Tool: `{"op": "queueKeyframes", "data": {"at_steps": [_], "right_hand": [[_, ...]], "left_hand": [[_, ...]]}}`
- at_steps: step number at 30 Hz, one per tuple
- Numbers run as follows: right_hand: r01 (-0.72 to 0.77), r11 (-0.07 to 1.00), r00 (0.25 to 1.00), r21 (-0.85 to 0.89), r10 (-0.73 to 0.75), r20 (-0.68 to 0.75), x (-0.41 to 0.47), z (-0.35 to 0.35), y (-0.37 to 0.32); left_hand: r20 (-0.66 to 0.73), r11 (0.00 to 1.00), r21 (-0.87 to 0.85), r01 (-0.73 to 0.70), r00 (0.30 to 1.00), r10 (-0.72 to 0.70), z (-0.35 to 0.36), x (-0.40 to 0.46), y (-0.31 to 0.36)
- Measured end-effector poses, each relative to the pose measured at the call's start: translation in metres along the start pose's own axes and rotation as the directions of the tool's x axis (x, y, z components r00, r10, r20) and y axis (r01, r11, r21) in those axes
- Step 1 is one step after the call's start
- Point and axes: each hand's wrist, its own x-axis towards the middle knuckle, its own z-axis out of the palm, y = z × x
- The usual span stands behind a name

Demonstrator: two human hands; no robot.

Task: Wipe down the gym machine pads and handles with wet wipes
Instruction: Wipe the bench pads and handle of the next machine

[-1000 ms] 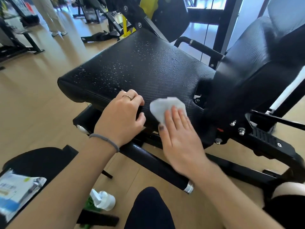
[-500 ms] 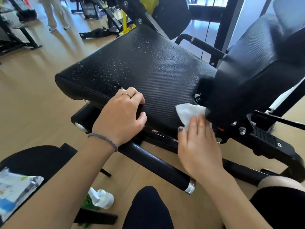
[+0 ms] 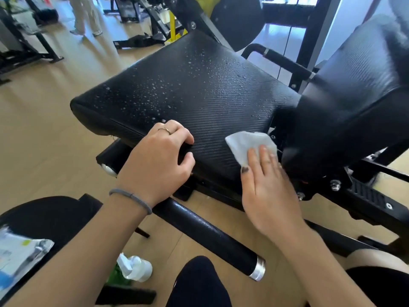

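Two hands were on the black textured vinyl seat pad (image 3: 199,91) of the gym machine. Right hand (image 3: 267,187) lay flat, fingers straight, pressing the crumpled white wet wipe (image 3: 245,144) onto the pad's near right corner, just beside the gap where the seat met the black padded backrest (image 3: 354,89). Left hand (image 3: 159,160) had its fingers curled over the pad's near edge, thumb underneath, gripping it, probably as a brace.

Key relation: the unwiped part of the pad lay ahead and to the left of the wipe. Water droplets covered the far and left areas; the strip near the right hand looked free of drops. Pad's long axis ran from the near right corner away toward the far left end, so the next stroke likely had to go forward and leftward across it. Right hand was the nearer one to do that, since it carried the wipe; left hand sat in the path along the near edge.

Black foam-covered handle bar with a chrome end cap (image 3: 212,238) ran below the hands, not yet touched by the wipe. Another black grip (image 3: 285,60) sat beyond the pad.

Floor was light wood (image 3: 44,151). White spray bottle (image 3: 135,268) lay on it, and a wet wipes packet (image 3: 20,255) rested on a black seat at lower left. Other machines and a person's legs (image 3: 85,16) stood far off, blurred
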Motion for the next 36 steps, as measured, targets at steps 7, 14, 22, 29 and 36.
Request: {"op": "queueKeyframes", "data": {"at_steps": [7, 14, 22, 29, 36], "right_hand": [[0.255, 0.967, 0.965, -0.019, -0.253, 0.07, 0.043, 0.003, -0.044], [0.211, 0.977, 0.973, -0.035, -0.206, 0.108, 0.036, 0.001, -0.047], [0.511, 0.852, 0.832, -0.113, -0.457, 0.315, 0.056, -0.016, -0.069], [0.521, 0.853, 0.798, -0.025, -0.476, 0.369, 0.088, -0.022, -0.123], [0.738, 0.672, 0.616, -0.057, -0.638, 0.462, 0.105, -0.03, -0.113]], "left_hand": [[-0.055, 0.997, -0.013, 0.07, 0.996, -0.071, 0.0, 0.0, -0.002], [-0.209, 0.864, -0.072, 0.499, 0.839, -0.502, -0.005, -0.001, -0.001], [-0.013, 0.536, -0.128, 0.834, 0.539, -0.842, -0.012, 0.014, 0.005], [0.018, 0.516, -0.071, 0.854, 0.518, -0.855, -0.02, 0.018, 0.008], [0.037, 0.468, -0.022, 0.883, 0.469, -0.882, -0.026, 0.025, 0.012]]}}
